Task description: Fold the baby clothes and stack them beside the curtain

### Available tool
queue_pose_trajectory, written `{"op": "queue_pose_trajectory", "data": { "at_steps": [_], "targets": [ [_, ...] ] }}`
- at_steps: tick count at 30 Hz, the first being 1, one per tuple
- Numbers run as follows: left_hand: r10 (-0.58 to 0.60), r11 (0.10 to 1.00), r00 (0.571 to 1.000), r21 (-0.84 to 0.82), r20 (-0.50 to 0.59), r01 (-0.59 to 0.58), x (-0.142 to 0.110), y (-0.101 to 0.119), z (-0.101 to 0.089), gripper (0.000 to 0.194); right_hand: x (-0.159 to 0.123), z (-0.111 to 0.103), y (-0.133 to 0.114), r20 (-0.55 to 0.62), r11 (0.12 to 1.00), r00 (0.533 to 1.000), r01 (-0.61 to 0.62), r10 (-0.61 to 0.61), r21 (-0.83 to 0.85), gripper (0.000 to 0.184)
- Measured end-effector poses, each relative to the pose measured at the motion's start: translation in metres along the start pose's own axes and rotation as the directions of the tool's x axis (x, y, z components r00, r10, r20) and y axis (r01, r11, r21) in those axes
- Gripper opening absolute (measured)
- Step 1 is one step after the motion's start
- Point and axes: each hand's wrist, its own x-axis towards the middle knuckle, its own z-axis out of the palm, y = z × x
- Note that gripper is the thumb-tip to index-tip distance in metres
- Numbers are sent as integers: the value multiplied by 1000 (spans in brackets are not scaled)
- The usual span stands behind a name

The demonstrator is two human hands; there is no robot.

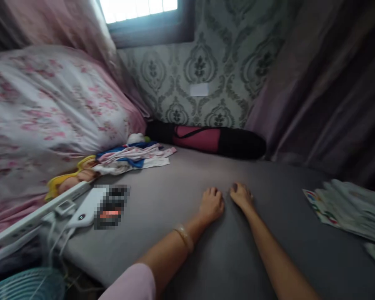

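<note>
Centrally, the grey sheet (175,187) lies under both left hand (211,204) and right hand (242,196), fingers partly curled, any hold on cloth indeterminable; the long black-and-pink bag (203,139) lies crosswise beyond, upper centre, nearer the right.

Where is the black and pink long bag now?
In the head view, the long bag lies at the far edge of the grey bed, against the patterned wall, right of the pile of clothes.
</note>
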Motion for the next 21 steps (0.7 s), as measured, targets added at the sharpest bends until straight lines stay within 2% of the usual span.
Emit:
{"op": "queue_pose_trajectory", "data": {
  "at_steps": [3, 6, 9, 11, 13, 14, 17, 19, 21],
  "targets": [
    [-39, 998, 999, -42, -2, 39, 2, -6, 2, 29, -7, 13, -16, 2, 996, 997, 80, -79, -42, 44],
    [-88, 986, 996, -139, 2, 88, 9, -15, 5, 29, -12, 26, -21, -25, 990, 993, 109, -112, -91, 44],
    [-105, 946, 990, -297, 94, 129, 21, -30, -1, 28, -14, 37, -18, -85, 974, 981, 157, -173, -161, 45],
    [-123, 888, 976, -419, 179, 189, 27, -44, -14, 28, -15, 42, -16, -122, 950, 962, 214, -245, -227, 46],
    [-202, 838, 957, -469, 209, 279, 30, -66, -37, 29, -17, 44, -15, -145, 927, 944, 248, -296, -281, 48],
    [-276, 840, 945, -435, 173, 325, 31, -81, -51, 26, -18, 44, -15, -155, 920, 938, 254, -309, -298, 48],
    [-404, 849, 914, -356, 41, 391, 29, -139, -104, 26, -21, 44, -17, -187, 913, 928, 254, -324, -319, 49],
    [-499, 840, 863, -289, -79, 459, 24, -182, -145, 26, -22, 45, -18, -214, 912, 920, 249, -328, -325, 48],
    [-580, 812, 788, -229, -209, 537, 14, -222, -188, 26, -23, 45, -20, -238, 908, 910, 250, -339, -338, 48]
  ]
}}
